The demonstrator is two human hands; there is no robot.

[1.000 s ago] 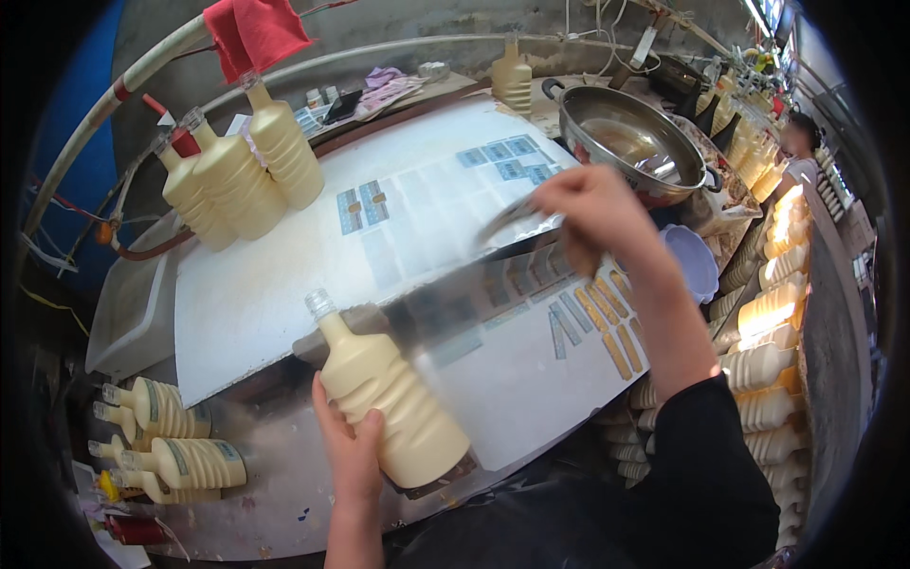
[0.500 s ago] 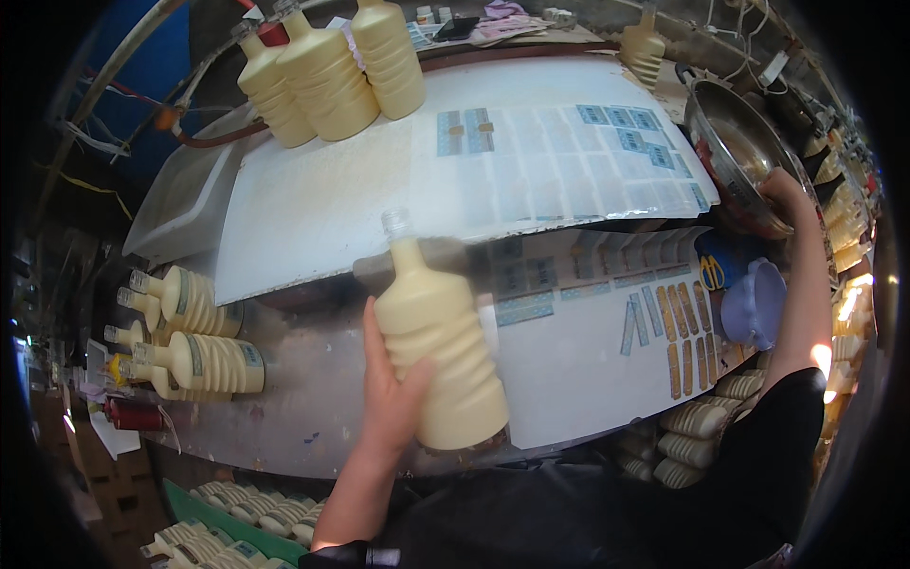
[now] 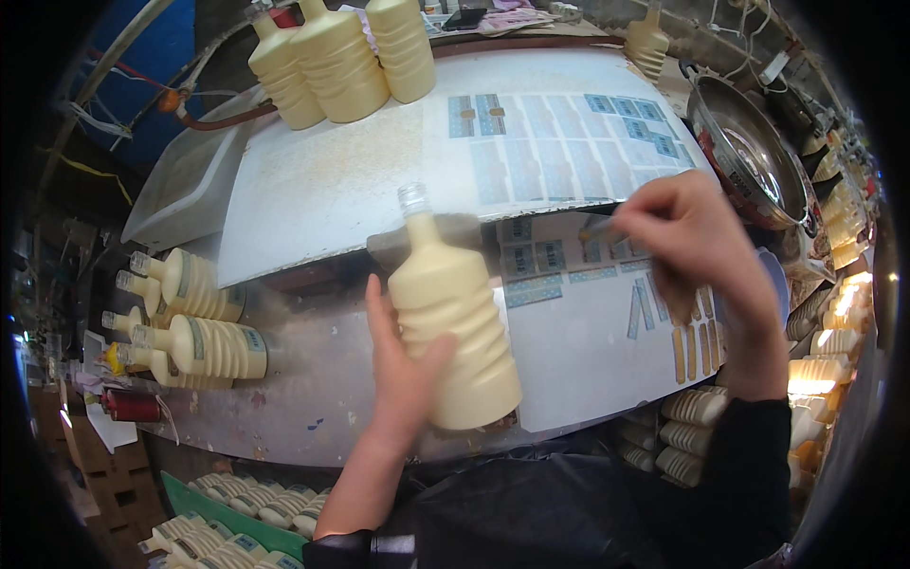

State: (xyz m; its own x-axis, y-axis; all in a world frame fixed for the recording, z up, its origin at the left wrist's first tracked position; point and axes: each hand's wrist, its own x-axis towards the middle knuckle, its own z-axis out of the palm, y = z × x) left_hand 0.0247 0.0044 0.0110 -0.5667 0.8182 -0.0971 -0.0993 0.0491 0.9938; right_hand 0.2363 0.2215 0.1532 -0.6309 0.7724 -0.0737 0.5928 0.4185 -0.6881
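Observation:
My left hand (image 3: 406, 365) is wrapped round a cream-coloured plastic bottle (image 3: 458, 337) with ridged sides and a clear threaded neck. The bottle leans slightly left, its neck pointing away from me. To its right, my right hand (image 3: 687, 237) is raised over printed labels, fingertips pinched on a small label (image 3: 597, 230); motion blurs it. Below lies a white sheet (image 3: 569, 379) with blue label pieces (image 3: 536, 290) and rows of narrow gold strips (image 3: 702, 351). Beyond the bottle, a white board (image 3: 332, 180) carries more pale and blue labels (image 3: 550, 142).
Several cream bottles stand at the back (image 3: 346, 71), and others lie at the left (image 3: 204, 353). A metal pan (image 3: 754, 152) sits far right, with a lilac tub (image 3: 775, 284) partly behind my right arm. A red thread spool (image 3: 133, 405) is at left; more bottles (image 3: 256, 507) lie below.
My right hand has left the metal pan and moved left over the labels, a small label now between its fingertips. My left hand keeps its hold on the bottle.

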